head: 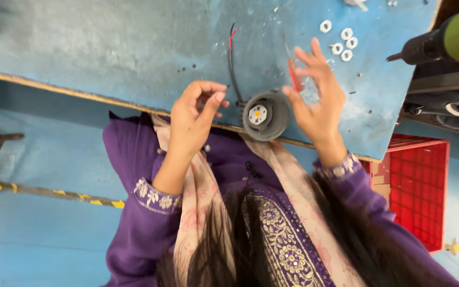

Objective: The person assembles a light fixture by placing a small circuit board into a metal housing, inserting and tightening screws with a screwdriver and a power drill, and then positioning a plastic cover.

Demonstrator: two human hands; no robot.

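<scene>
Left hand [195, 114]: fingers curled together, pinching a thin black wire [233, 74].
Right hand [317, 98]: fingers spread, thumb and finger nipping one red driver [294, 77].
Housing [265, 115]: one round grey cup between the hands, at the bench [107, 48] edge.
Nuts [341, 40]: five white plastic hexagons.
Bench: worn blue, scuffed.

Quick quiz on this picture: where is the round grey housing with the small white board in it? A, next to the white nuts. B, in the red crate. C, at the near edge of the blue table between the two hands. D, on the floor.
C: the grey housing sits at the blue table's near edge, between the left hand and the right hand.
</scene>
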